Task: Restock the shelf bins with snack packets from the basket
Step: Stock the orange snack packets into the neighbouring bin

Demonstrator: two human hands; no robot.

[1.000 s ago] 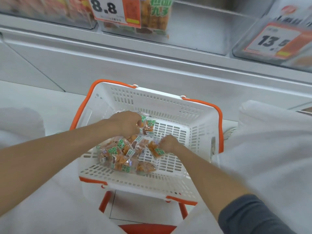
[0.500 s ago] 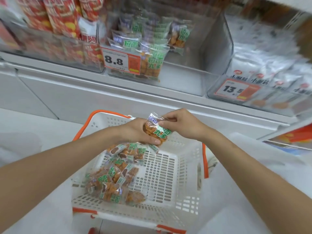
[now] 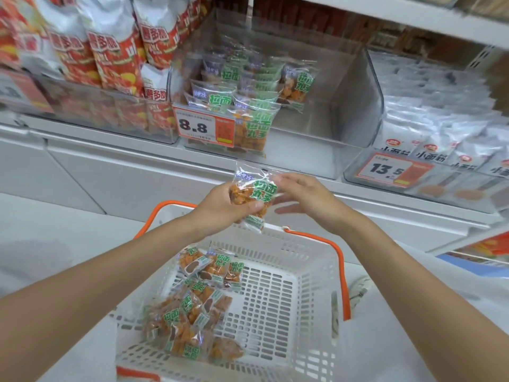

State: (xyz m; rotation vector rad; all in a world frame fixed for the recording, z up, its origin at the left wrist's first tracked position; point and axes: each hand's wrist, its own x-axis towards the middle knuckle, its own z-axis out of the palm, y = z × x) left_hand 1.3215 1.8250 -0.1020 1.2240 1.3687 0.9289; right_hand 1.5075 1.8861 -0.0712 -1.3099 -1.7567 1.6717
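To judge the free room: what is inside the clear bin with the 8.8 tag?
Green-labelled snack packets stand in the left half of the clear bin; its right half shows bare floor. The 8.8 tag covers the lowest front packets.

White shelving (image 3: 110, 166) runs across from 9 to 3 o'clock (pale, evenly lit); an upper board (image 3: 385, 15) sits at 1 o'clock.
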